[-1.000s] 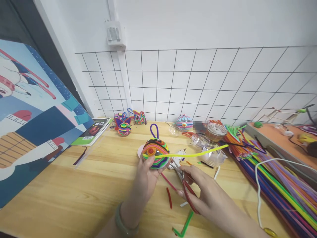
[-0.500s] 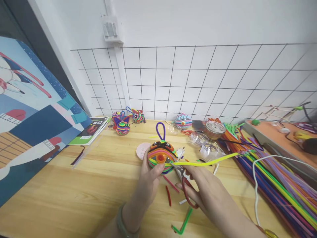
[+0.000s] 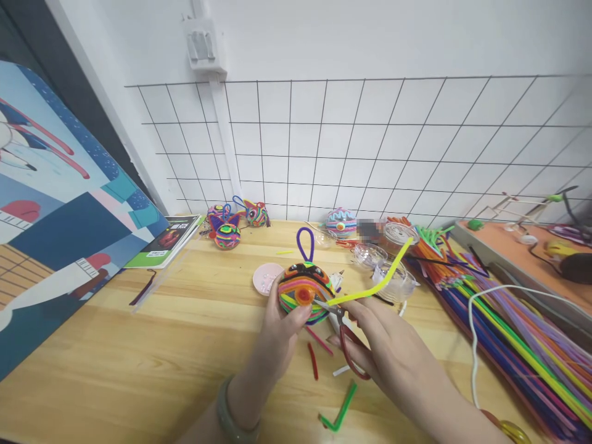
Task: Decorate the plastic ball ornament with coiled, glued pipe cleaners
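My left hand (image 3: 277, 336) is closed round a ball wrapped in many-coloured pipe cleaners (image 3: 305, 291), which has a purple loop on top. A yellow pipe cleaner (image 3: 374, 285) runs from the ball's front, bent upward to the right. My right hand (image 3: 383, 348) grips red-handled scissors (image 3: 345, 345), their blades right at the yellow pipe cleaner where it meets the ball. Both hands are over the wooden table (image 3: 139, 364).
Red and green pipe-cleaner scraps (image 3: 340, 416) lie near my hands. A big pile of pipe cleaners (image 3: 518, 333) fills the right side, with a white cable (image 3: 474, 345) over it. Clear plastic half-shells (image 3: 393, 277), a pink lid (image 3: 266, 277), finished balls (image 3: 226, 234) and a booklet (image 3: 166, 240) sit behind.
The ball has been turned so its orange spiral faces me. The scissors have come up to the yellow pipe cleaner, whose free end now bends upward.
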The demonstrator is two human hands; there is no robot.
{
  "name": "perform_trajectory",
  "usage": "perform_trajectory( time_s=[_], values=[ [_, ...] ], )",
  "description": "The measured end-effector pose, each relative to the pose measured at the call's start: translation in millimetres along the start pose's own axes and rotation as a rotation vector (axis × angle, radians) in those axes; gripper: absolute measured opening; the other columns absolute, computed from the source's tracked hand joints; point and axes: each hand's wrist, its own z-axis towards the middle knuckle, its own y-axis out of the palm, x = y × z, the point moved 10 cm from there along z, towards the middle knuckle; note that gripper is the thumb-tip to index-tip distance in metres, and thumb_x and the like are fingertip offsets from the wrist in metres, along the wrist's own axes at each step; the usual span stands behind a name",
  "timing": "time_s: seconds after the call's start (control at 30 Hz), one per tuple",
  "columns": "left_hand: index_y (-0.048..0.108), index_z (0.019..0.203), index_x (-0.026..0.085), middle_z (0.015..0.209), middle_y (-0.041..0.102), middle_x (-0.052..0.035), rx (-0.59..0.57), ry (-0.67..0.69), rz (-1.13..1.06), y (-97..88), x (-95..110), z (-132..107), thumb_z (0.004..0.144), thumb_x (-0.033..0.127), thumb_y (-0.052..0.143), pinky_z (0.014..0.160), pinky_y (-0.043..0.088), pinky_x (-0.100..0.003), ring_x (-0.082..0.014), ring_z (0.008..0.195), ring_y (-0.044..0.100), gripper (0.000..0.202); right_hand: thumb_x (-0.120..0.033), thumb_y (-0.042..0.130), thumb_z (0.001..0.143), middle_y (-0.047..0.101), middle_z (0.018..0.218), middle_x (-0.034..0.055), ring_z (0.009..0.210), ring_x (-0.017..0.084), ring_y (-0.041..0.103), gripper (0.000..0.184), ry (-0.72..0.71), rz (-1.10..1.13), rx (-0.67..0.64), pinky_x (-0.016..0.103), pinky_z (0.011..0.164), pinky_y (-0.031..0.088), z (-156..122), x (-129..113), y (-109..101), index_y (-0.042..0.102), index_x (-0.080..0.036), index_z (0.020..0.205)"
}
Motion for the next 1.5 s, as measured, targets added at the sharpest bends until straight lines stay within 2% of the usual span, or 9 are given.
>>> perform_trajectory(
  time_s=[0.23,0.37,0.63,0.83,1.03,1.27,1.5],
  values=[
    [0.056,0.114,0.020,0.109,0.069,-0.0096,-0.025,0.003,-0.041,2.3,-2.0,-0.6,0.064,0.024,0.078,0.097,0.046,-0.043,-0.0290,0.109,0.061,0.055,-0.022,0.041,0.095,0.066,0.085,0.0122,0.074,0.024,0.065,0.015,0.000,0.006,0.032,0.035,0.060,0.055,4.3,-4.2,-4.8,0.051,-0.016,0.104],
    [0.055,0.117,0.021,0.108,0.069,-0.0093,-0.045,-0.007,-0.043,5.1,-1.9,-0.8,0.065,0.024,0.077,0.097,0.046,-0.045,-0.0305,0.110,0.061,0.056,-0.033,0.046,0.096,0.064,0.087,0.0101,0.077,0.022,0.065,0.022,0.067,0.133,-0.037,0.035,0.065,0.055,5.3,2.4,1.1,0.050,-0.016,0.110],
    [0.058,0.111,0.019,0.108,0.069,-0.0100,-0.038,-0.008,-0.033,2.8,-4.7,-0.5,0.065,0.024,0.077,0.096,0.046,-0.044,-0.0290,0.106,0.062,0.050,-0.041,0.036,0.099,0.063,0.077,0.0066,0.067,0.019,0.065,0.029,0.074,0.159,-0.052,0.029,0.056,0.053,5.6,3.5,1.4,0.048,-0.016,0.108],
    [0.053,0.119,0.020,0.110,0.068,-0.0100,-0.031,-0.037,-0.051,4.5,-6.9,-1.2,0.063,0.023,0.078,0.101,0.042,-0.046,-0.0303,0.109,0.061,0.061,-0.032,0.032,0.100,0.062,0.073,0.0048,0.062,0.017,0.064,0.021,0.060,0.147,-0.034,0.026,0.053,0.052,5.2,1.7,-2.2,0.046,-0.017,0.106],
    [0.048,0.125,0.020,0.111,0.068,-0.0109,-0.026,-0.068,-0.046,5.3,-10.2,-2.4,0.062,0.021,0.079,0.100,0.043,-0.048,-0.0311,0.109,0.061,0.071,-0.022,0.035,0.097,0.066,0.078,0.0074,0.066,0.019,0.066,0.018,0.024,0.116,-0.070,0.029,0.058,0.055,2.3,2.8,2.7,0.045,-0.016,0.112],
    [0.046,0.128,0.018,0.112,0.067,-0.0108,-0.062,-0.055,-0.047,4.0,-14.4,-0.8,0.066,0.021,0.076,0.104,0.039,-0.047,-0.0290,0.111,0.061,0.069,-0.016,0.038,0.094,0.067,0.082,0.0111,0.070,0.022,0.068,0.020,-0.001,0.088,-0.076,0.033,0.059,0.057,1.2,2.0,9.1,0.045,-0.013,0.113],
    [0.047,0.127,0.018,0.110,0.068,-0.0109,-0.070,-0.072,-0.064,5.1,-16.8,-0.3,0.068,0.019,0.075,0.101,0.043,-0.048,-0.0290,0.108,0.062,0.065,-0.016,0.039,0.094,0.066,0.080,0.0109,0.067,0.022,0.067,0.018,-0.007,0.063,-0.090,0.034,0.057,0.058,-0.2,4.5,14.0,0.043,-0.013,0.111]
  ],
)
